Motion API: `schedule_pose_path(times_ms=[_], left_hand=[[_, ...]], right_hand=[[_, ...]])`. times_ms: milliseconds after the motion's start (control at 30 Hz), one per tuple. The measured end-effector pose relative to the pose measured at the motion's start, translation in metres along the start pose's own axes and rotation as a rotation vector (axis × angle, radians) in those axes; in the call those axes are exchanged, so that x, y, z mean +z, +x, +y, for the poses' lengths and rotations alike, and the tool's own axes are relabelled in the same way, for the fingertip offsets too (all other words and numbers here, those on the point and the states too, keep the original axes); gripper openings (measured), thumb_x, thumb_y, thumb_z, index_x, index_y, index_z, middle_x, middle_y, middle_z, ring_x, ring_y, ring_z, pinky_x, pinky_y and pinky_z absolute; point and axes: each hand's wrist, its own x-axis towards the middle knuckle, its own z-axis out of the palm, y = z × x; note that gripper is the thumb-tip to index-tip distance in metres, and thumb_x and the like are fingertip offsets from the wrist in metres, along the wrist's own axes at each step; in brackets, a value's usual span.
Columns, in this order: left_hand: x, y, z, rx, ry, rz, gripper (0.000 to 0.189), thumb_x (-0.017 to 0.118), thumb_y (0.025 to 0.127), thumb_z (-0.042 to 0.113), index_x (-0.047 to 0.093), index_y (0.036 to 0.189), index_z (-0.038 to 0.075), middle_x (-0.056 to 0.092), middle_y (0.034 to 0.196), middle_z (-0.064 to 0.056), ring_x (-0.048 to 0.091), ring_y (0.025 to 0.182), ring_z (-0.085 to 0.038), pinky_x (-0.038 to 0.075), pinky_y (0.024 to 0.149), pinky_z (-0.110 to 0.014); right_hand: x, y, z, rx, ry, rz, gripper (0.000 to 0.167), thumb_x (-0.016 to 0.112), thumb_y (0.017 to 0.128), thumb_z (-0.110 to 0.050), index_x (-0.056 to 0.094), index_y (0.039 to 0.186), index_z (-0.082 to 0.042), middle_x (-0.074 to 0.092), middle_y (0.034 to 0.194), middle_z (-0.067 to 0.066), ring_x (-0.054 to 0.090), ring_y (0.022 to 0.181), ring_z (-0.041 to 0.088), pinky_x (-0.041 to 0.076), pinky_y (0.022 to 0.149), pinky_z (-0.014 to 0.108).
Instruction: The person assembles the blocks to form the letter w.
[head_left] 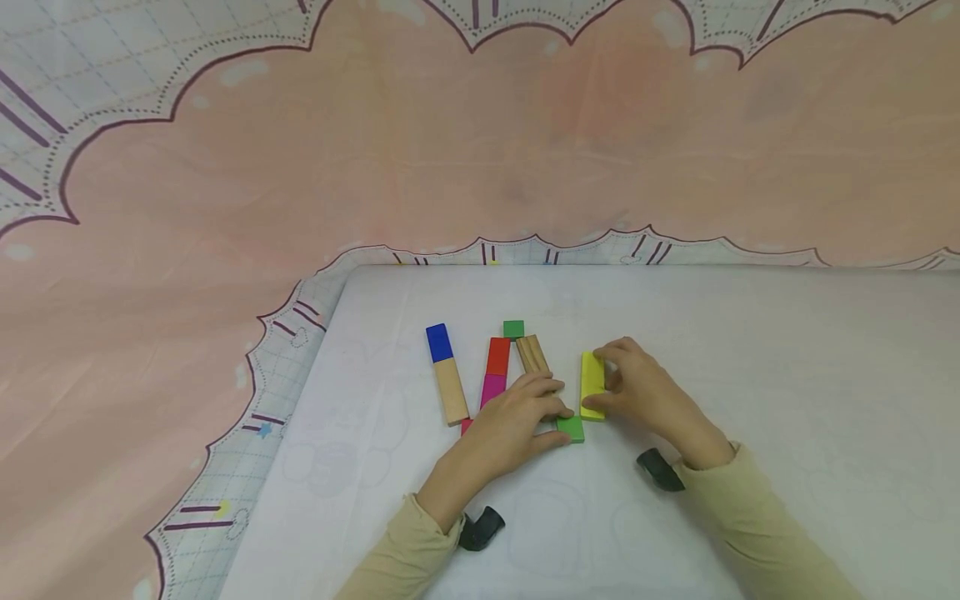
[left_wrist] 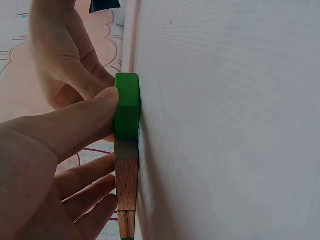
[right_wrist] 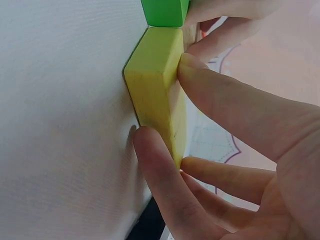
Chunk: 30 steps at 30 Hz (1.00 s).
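My left hand [head_left: 506, 429] pinches a green block [head_left: 573, 429] between thumb and index finger. Its other fingers spread over plain wooden blocks [head_left: 533, 354], partly covering them; the left wrist view shows wood lined up behind the green block. My right hand [head_left: 652, 392] grips a long yellow block [head_left: 592, 379], thumb at the near part and a finger at the far end. In the right wrist view one end of the yellow block meets the green block at a corner. All these blocks lie flat on the white table.
Left of my hands lie a red block [head_left: 498, 357] above a magenta block [head_left: 492, 389], and a blue block [head_left: 439, 342] above a plain wooden one [head_left: 451, 392]. Another green block [head_left: 513, 328] sits at the far end. The white table [head_left: 750, 350] meets a patterned peach cloth [head_left: 525, 150] behind.
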Motion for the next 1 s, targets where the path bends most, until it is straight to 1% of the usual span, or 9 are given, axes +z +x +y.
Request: schedule_pose_path(times_ms=[233, 400, 733, 1000], left_hand=[[0.0005, -0.0003, -0.0005, -0.002, -0.007, 0.001, 0.031, 0.074, 0.090, 0.034, 0.075, 0.117, 0.021, 0.056, 0.143, -0.001, 0.039, 0.142, -0.018, 0.041, 0.113, -0.032], [-0.0002, -0.0004, 0.0003, -0.006, -0.003, -0.003, 0.032, 0.074, 0.089, 0.035, 0.074, 0.118, 0.021, 0.055, 0.143, -0.001, 0.038, 0.143, -0.018, 0.041, 0.113, -0.032], [-0.0006, -0.0001, 0.0004, -0.006, -0.004, -0.006, 0.033, 0.074, 0.089, 0.035, 0.074, 0.119, 0.021, 0.055, 0.143, -0.001, 0.038, 0.143, -0.018, 0.041, 0.113, -0.033], [-0.0002, 0.0001, -0.0003, -0.005, -0.008, -0.004, 0.032, 0.074, 0.089, 0.035, 0.074, 0.119, 0.021, 0.055, 0.144, 0.000, 0.038, 0.143, -0.018, 0.040, 0.114, -0.033]], right_hand=[[0.0020, 0.0018, -0.0006, -0.010, -0.004, 0.023, 0.068, 0.085, 0.079, -0.017, 0.053, 0.131, 0.011, 0.053, 0.130, 0.023, 0.061, 0.094, 0.029, 0.056, 0.078, 0.038], [0.0028, 0.0019, -0.0025, -0.002, -0.007, 0.034, 0.069, 0.085, 0.079, -0.017, 0.053, 0.132, 0.012, 0.052, 0.131, 0.024, 0.061, 0.094, 0.029, 0.056, 0.078, 0.038], [0.0041, 0.0003, -0.0041, 0.010, -0.022, 0.033, 0.069, 0.085, 0.079, -0.018, 0.053, 0.132, 0.012, 0.052, 0.130, 0.024, 0.063, 0.095, 0.029, 0.058, 0.079, 0.038], [0.0039, -0.0006, -0.0052, -0.002, -0.023, 0.031, 0.068, 0.085, 0.079, -0.018, 0.054, 0.131, 0.011, 0.051, 0.128, 0.024, 0.063, 0.095, 0.029, 0.059, 0.078, 0.038]])
